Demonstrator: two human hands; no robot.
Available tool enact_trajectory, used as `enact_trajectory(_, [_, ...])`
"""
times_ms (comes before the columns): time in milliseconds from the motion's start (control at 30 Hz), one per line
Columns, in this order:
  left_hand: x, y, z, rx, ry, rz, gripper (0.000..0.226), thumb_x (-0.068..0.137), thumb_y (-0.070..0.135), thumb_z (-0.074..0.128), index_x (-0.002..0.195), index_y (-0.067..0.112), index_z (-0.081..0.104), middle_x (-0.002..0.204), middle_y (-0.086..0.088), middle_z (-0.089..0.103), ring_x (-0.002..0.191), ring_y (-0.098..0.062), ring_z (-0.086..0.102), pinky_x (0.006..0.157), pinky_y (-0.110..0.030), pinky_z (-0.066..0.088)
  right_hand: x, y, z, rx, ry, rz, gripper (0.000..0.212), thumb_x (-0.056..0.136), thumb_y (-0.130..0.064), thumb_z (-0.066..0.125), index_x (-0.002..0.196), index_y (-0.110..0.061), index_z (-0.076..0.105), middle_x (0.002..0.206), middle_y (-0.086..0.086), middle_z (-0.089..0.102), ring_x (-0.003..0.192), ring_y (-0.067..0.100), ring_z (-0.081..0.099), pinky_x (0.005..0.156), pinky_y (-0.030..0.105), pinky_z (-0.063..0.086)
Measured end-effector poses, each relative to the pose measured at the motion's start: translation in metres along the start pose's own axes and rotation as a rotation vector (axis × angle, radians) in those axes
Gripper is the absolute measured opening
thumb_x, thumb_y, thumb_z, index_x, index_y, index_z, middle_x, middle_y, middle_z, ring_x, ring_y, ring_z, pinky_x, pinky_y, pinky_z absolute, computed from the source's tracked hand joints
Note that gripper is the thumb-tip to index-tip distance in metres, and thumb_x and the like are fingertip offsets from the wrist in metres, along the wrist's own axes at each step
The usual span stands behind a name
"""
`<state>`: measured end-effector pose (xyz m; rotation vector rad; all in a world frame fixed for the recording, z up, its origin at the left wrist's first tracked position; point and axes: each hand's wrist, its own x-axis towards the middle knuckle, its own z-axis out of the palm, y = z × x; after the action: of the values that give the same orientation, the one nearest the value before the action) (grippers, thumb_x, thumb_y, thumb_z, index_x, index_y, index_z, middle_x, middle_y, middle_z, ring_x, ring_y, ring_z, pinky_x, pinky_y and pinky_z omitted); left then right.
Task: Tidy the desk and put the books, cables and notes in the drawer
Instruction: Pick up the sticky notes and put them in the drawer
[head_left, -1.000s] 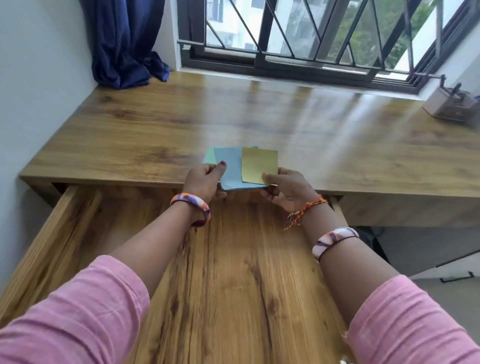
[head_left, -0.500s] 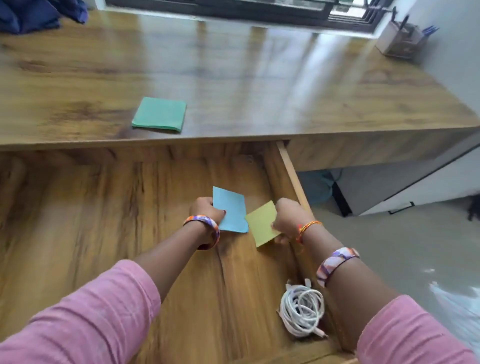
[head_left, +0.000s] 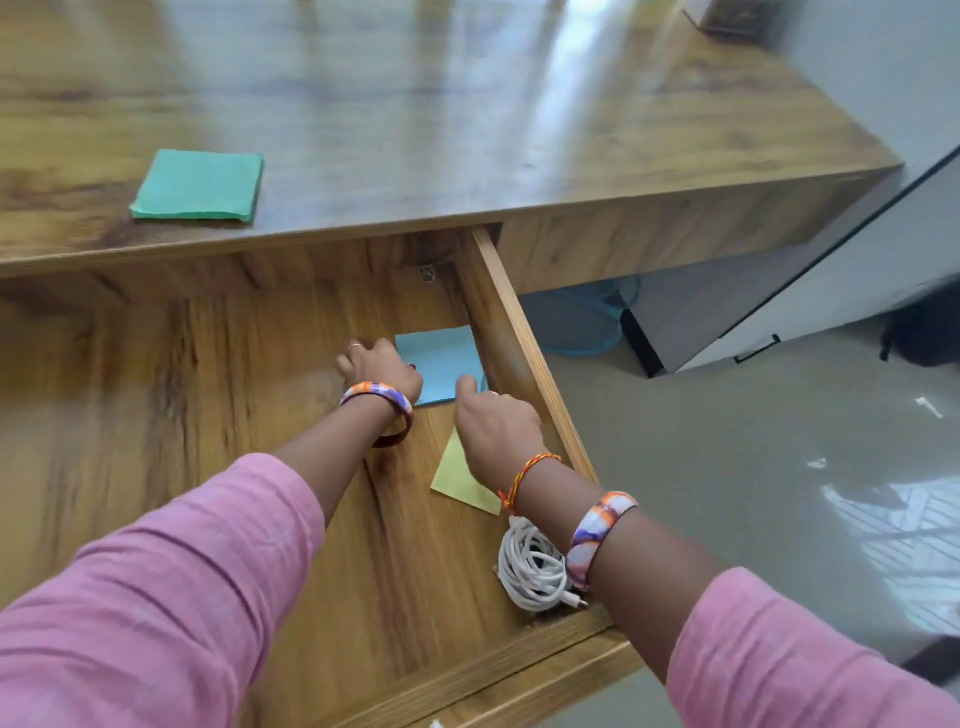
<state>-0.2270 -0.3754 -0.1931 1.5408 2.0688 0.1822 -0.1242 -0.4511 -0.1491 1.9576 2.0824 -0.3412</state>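
1. Both hands reach into the open drawer: left hand pinches the blue note at its left edge.
2. Right hand covers the yellow note; whether it grips, I cannot tell.
3. White cable lies coiled nearby; green notes sit on the desk.

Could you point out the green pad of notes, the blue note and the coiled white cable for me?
green square pad of paper notes (head_left: 197, 186), head view, middle of its top sheet.
blue square paper note (head_left: 441, 358), head view, bare centre.
coiled white cable (head_left: 530, 571), head view, on the loops.
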Motion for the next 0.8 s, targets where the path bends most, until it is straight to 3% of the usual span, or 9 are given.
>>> enact_trajectory(100, [0.002, -0.008, 0.005, 0.331, -0.143, 0.253, 0.053, 0.097, 0.030, 0.039, 0.146, 0.025, 0.020, 0.157, -0.012, -0.002, 0.143, -0.037, 0.000, 0.113, -0.047, 0.015, -0.007, -0.010, 0.011, -0.009, -0.058, -0.104, 0.037, 0.091, -0.005, 0.047, 0.126, -0.002, 0.038, 0.125, 0.019, 0.052, 0.108, 0.035, 0.058, 0.072, 0.037, 0.047])
enact_trajectory(233, [0.006, -0.017, 0.006, 0.568, -0.266, 0.435, 0.059, 0.098, 0.027, 0.034, 0.149, 0.032, 0.003, 0.158, -0.008, -0.005, 0.145, -0.032, -0.007, 0.116, -0.048, 0.004, -0.012, -0.015, 0.020, -0.077, -0.118, -0.218, 0.042, 0.091, 0.000, 0.044, 0.133, -0.001, 0.037, 0.133, 0.023, 0.042, 0.114, 0.040, 0.051, 0.078, 0.043, 0.049])
enact_trajectory(433, [0.008, -0.019, 0.004, 0.599, -0.280, 0.477, 0.063, 0.098, 0.026, 0.038, 0.148, 0.032, 0.002, 0.158, -0.005, -0.009, 0.145, -0.029, -0.010, 0.117, -0.048, 0.000, -0.009, 0.008, 0.018, -0.270, -0.119, -0.446, 0.040, 0.092, -0.005, 0.048, 0.132, -0.010, 0.044, 0.136, 0.017, 0.041, 0.119, 0.035, 0.045, 0.077, 0.041, 0.049])
enact_trajectory(633, [-0.002, -0.015, 0.008, 0.572, -0.294, 0.540, 0.059, 0.098, 0.033, 0.038, 0.149, 0.022, 0.011, 0.159, 0.001, -0.002, 0.146, -0.023, -0.007, 0.117, -0.045, 0.001, -0.015, 0.016, 0.018, -0.354, -0.202, -0.337, 0.033, 0.091, -0.003, 0.052, 0.124, -0.004, 0.052, 0.124, 0.014, 0.052, 0.113, 0.031, 0.052, 0.079, 0.036, 0.047])
enact_trajectory(800, [-0.012, -0.016, 0.015, 0.529, -0.255, 0.581, 0.060, 0.096, 0.036, 0.043, 0.148, 0.017, 0.020, 0.158, -0.002, 0.007, 0.146, -0.020, 0.005, 0.117, -0.036, 0.007, -0.019, 0.005, 0.021, -0.143, -0.097, -0.247, 0.041, 0.093, -0.003, 0.044, 0.134, -0.003, 0.038, 0.128, 0.019, 0.044, 0.113, 0.037, 0.050, 0.083, 0.044, 0.049])
